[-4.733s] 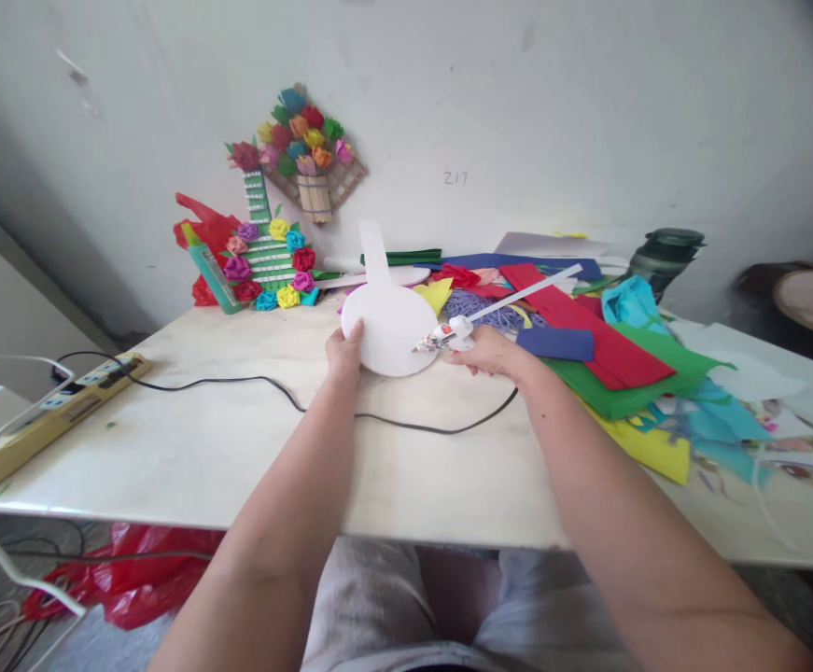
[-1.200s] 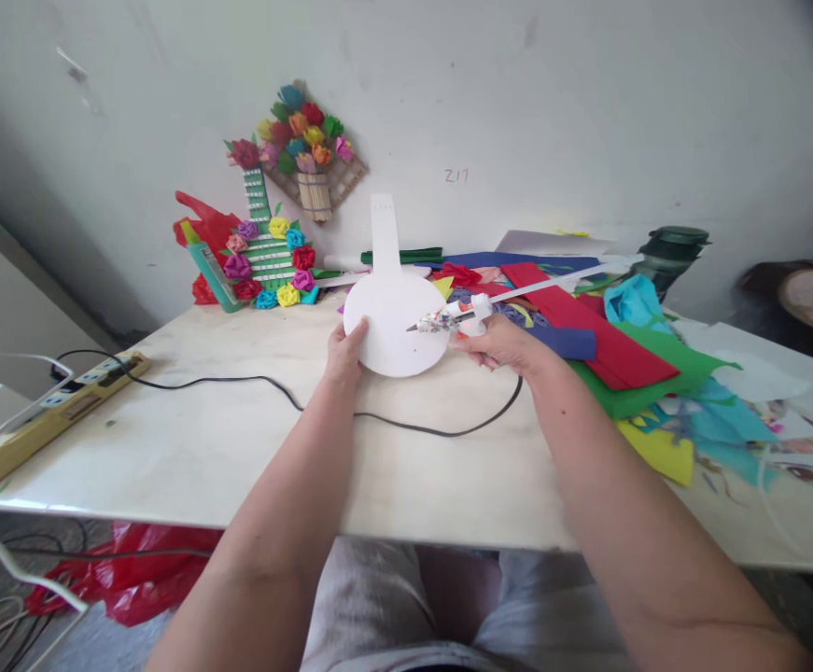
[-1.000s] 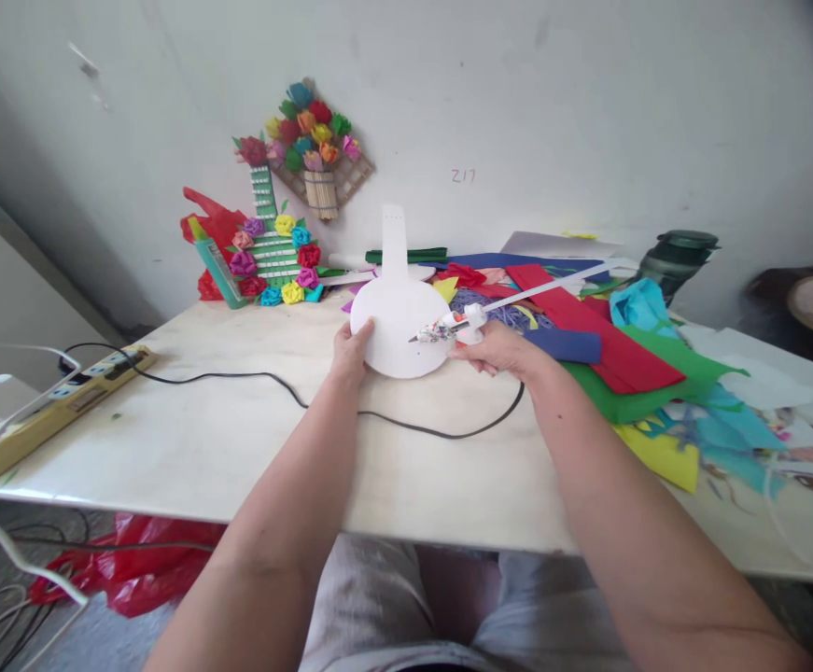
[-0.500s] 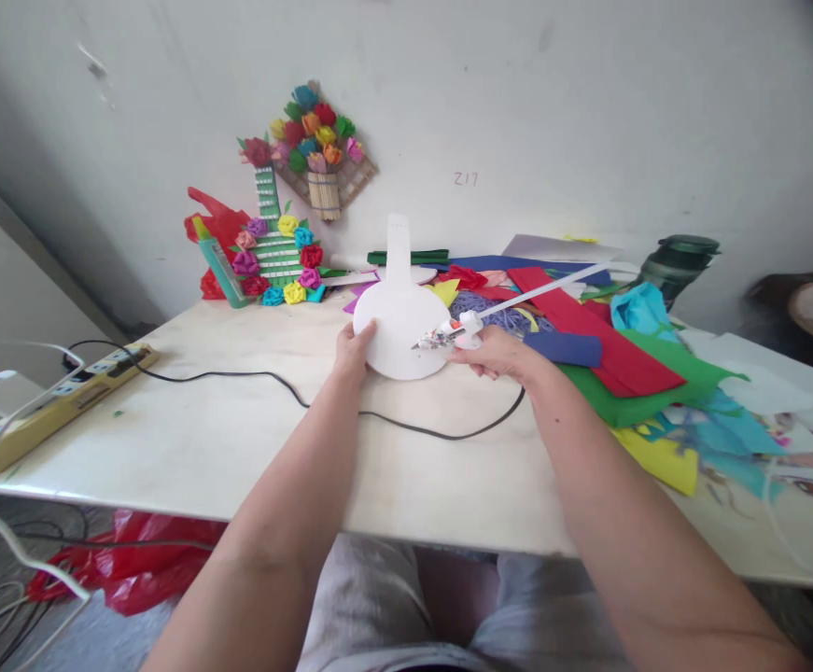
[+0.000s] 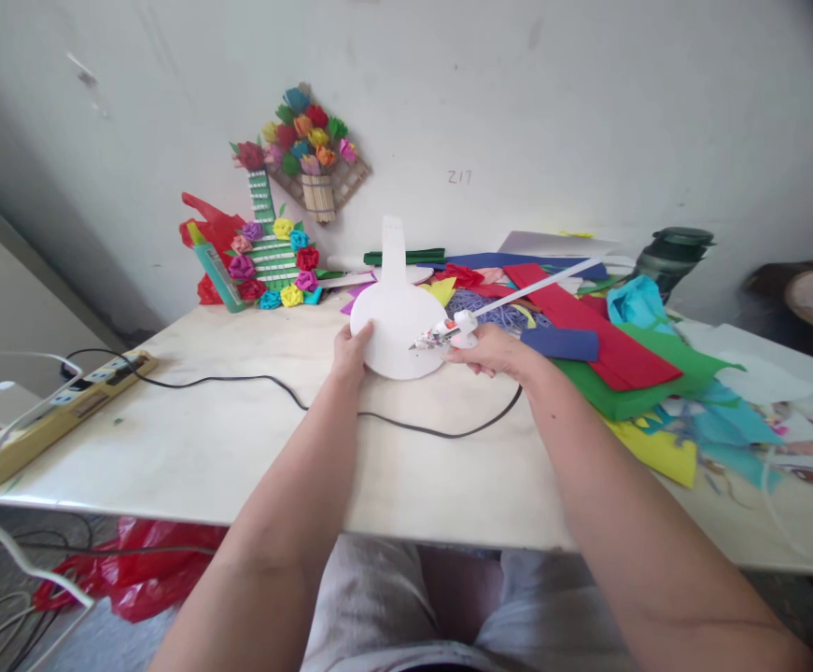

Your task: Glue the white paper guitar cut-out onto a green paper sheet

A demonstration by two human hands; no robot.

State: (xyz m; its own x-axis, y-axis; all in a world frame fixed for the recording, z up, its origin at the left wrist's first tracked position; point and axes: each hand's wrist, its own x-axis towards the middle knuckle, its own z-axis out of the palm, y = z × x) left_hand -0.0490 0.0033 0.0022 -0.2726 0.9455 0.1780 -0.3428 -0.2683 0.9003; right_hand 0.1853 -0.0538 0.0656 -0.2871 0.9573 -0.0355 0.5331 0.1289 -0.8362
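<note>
Two bare hands are at work over a pale table (image 5: 203,453). The left hand (image 5: 351,353) grips a white banjo-shaped cutout (image 5: 393,329) by the left rim of its round part, thumb on the front face, the other fingers behind. The cutout stands tilted in front of the person, its narrow neck pointing up and toward the wall; whether its lower edge touches the table cannot be told.

The right hand (image 5: 488,353) is closed around the handle of a hot glue gun (image 5: 449,332). The nozzle points left, in front of the lower right of the round part; contact cannot be confirmed. A long, translucent glue stick (image 5: 536,286) projects from the rear of the gun, up and to the right.

A black cord (image 5: 406,425) crosses the table from a yellow power strip (image 5: 63,411) at the left and reaches the right wrist. Beyond the right hand lie a folded blue sheet (image 5: 566,344), a red strip (image 5: 598,331) and purple shreds (image 5: 494,315).
</note>
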